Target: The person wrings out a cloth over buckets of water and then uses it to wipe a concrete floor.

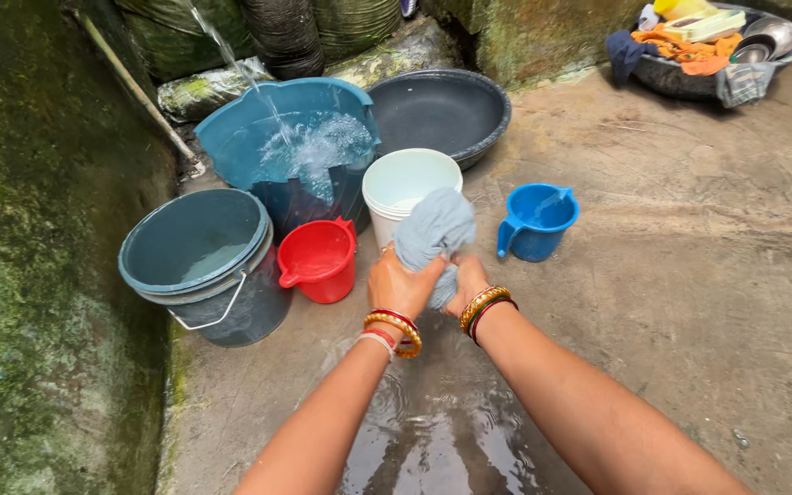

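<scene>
Both hands were clamped together on a wet grey cloth [434, 234], the left hand [402, 287] gripping its lower part from the left and the right hand [468, 280] touching it on the other side, bangles on both wrists. The cloth was held above the wet concrete floor [689, 275], just in front of a white bucket [409, 183]. A red mug [319, 260] stood to the left beside a grey bucket [203, 261], and a blue mug [536, 221] to the right. Water streamed into a blue tub [291, 147] behind, next to a dark basin [442, 112].
</scene>
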